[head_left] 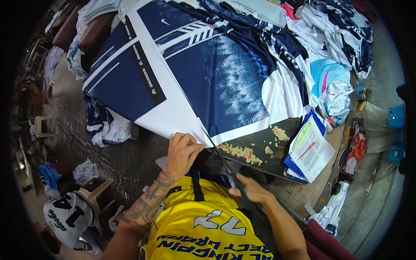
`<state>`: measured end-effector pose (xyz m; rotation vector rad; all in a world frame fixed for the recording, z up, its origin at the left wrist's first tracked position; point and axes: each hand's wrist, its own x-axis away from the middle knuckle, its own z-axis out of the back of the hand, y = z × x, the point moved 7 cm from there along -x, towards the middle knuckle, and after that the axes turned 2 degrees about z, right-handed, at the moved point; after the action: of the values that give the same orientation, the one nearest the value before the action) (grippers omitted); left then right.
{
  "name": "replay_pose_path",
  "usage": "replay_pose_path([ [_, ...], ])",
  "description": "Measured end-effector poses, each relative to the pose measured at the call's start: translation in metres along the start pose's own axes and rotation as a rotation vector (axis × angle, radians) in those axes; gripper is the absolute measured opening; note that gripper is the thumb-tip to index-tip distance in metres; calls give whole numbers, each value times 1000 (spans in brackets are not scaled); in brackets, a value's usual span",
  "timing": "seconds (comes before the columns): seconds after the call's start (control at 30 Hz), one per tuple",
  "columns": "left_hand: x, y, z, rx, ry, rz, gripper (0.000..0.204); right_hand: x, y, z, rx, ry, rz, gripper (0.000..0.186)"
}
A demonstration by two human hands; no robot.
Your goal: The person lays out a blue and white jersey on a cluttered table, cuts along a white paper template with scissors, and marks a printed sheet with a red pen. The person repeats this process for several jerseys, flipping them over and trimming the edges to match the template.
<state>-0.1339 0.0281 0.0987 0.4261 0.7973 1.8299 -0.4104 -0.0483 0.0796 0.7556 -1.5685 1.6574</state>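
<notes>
A large sheet of printed fabric (203, 78), navy blue with white stripes and a pale tree pattern, lies spread on a worn dark table (260, 149). My left hand (184, 149) grips the sheet's near white edge. My right hand (249, 188) holds a pair of scissors (223, 158) by green handles. The blades point up toward the fabric edge, just right of my left hand. I wear a yellow jersey (203, 225).
Piles of printed white and blue garments (333, 82) crowd the table's far and right side. Papers with a red pen (310, 149) rest at the right corner. Plastic chairs (93, 190), a numbered jersey (69, 212) and fabric scraps (106, 125) sit on the floor at left.
</notes>
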Motion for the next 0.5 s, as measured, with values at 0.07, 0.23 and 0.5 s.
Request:
replay_pose_path([
  [0.07, -2, 0, -3, -13, -19, -1, 12, -17, -11, 10, 69, 59, -3, 83],
  [0.23, -7, -2, -6, -16, -72, 21, 11, -20, -15, 10, -91, 70, -103, 73],
  [0.5, -16, -9, -7, 23, -121, 1, 10, -52, -50, 23, -51, 51, -191, 72],
])
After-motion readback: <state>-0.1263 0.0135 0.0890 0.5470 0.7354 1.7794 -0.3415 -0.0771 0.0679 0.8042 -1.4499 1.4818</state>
